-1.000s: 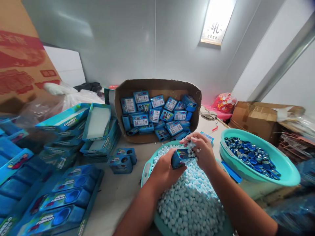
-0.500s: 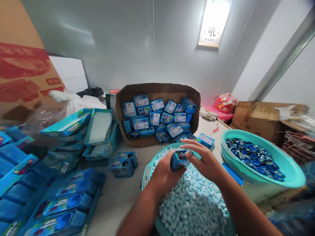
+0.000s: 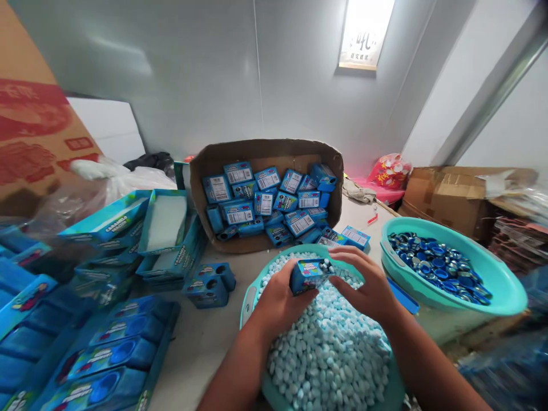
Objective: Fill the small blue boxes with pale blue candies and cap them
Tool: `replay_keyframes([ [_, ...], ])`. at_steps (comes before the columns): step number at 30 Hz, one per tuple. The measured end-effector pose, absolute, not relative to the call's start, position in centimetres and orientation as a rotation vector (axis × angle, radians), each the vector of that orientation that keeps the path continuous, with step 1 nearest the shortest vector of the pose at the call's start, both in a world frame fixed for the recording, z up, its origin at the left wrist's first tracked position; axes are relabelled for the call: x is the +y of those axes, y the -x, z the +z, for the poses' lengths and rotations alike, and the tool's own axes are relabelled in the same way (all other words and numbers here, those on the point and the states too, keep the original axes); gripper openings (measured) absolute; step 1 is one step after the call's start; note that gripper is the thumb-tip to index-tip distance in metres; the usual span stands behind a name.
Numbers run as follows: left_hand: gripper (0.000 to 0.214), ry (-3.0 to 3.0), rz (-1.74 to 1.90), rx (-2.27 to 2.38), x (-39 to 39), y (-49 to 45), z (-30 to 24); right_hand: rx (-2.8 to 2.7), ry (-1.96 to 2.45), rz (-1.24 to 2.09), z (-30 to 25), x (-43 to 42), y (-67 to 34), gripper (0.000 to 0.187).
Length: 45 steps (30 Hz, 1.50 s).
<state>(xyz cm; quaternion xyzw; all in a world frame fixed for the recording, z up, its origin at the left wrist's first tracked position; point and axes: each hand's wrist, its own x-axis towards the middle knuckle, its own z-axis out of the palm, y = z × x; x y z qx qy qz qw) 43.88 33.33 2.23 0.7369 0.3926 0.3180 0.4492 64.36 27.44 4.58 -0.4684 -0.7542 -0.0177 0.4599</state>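
My left hand (image 3: 278,299) grips a small blue candy box (image 3: 309,275) over a basin. Pale candies show at the hole in the box's right end. Beside that end is my right hand (image 3: 367,283), its thumb and fingers apart and curved; I see nothing held in it. Below both hands, a turquoise basin (image 3: 247,305) is filled with pale blue-white oval candies (image 3: 329,348). To the left, two blue boxes with round holes (image 3: 209,285) stand on the table.
Behind the basin, a cardboard box (image 3: 265,149) lies open with many blue boxes. At right stands a turquoise basin of blue caps (image 3: 440,265). Stacked display trays (image 3: 166,228) and a filled tray of boxes (image 3: 115,354) occupy the left. A blue strip (image 3: 402,295) lies between the basins.
The candy box has tilted, so its printed face and the candies at its hole show more. My right hand has drawn slightly right, away from the hole. The view has shifted slightly.
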Motion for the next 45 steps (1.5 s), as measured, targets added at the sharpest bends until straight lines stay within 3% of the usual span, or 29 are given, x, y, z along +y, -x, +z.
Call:
replay_keyframes([
  [2,0.046,-1.828,0.785,0.936,33.3,-43.9,2.2,-1.965,1.142,-0.026,4.6,27.6,-64.2,0.032],
  [8,0.048,-1.86,0.768,1.001,33.3,-43.8,2.3,-1.871,1.129,-0.156,4.6,27.4,-64.6,0.009],
  [14,0.047,-1.866,0.783,1.001,33.3,-43.9,2.2,-1.967,1.138,-0.136,4.6,27.6,-64.4,0.03],
  [22,0.048,-1.869,0.811,0.992,33.1,-43.8,2.4,-1.789,1.129,-0.12,4.3,27.6,-65.2,0.002],
  [29,0.049,-1.767,1.0,1.005,32.9,-44.1,2.7,-1.631,1.253,0.165,2.9,28.5,-66.2,0.027],
  [38,0.047,-1.509,1.64,1.562,32.6,-35.8,3.9,-1.706,1.442,0.549,1.5,29.5,-66.6,0.054],
  [41,0.051,-1.418,1.674,1.921,32.0,-31.9,2.6,-1.822,1.492,0.595,1.4,29.6,-66.3,0.057],
  [45,0.057,-1.35,1.578,1.995,30.7,-29.0,0.1,-1.851,1.456,0.553,1.3,29.7,-66.2,0.052],
])
